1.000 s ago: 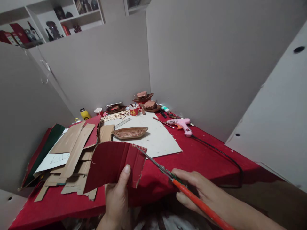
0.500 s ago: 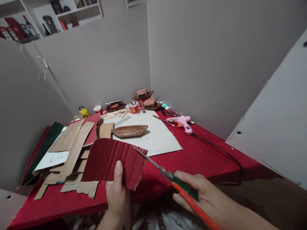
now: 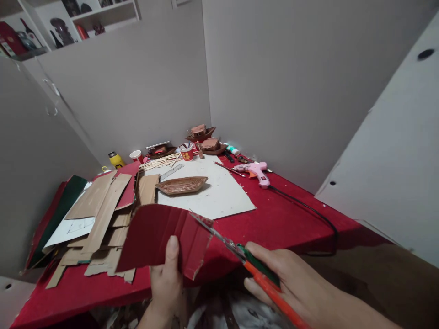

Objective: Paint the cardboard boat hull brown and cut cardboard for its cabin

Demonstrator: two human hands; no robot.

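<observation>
My left hand (image 3: 168, 274) grips a piece of red cardboard (image 3: 154, 237) by its lower edge, thumb on top and fingers hidden beneath. The card has ridges and a torn right edge. In my right hand (image 3: 291, 274) is a pair of scissors (image 3: 260, 274) with orange and green handles. Its blades lie across the card's upper right corner. Beyond the card, a small brown boat hull (image 3: 181, 185) rests on a white board (image 3: 226, 196).
Cardboard strips (image 3: 106, 214) are piled at the left. To the right lies a pink glue gun (image 3: 255, 171) with a black cord. Finished model boats (image 3: 211, 145), a red paper cup (image 3: 186, 151), thin sticks (image 3: 161, 162) and a yellow bottle (image 3: 116, 160) stand along the back.
The view has shifted slightly, so the table things sit a little further left. The red cardboard has tilted a little in my left hand, and the scissors remain at its upper right corner.
</observation>
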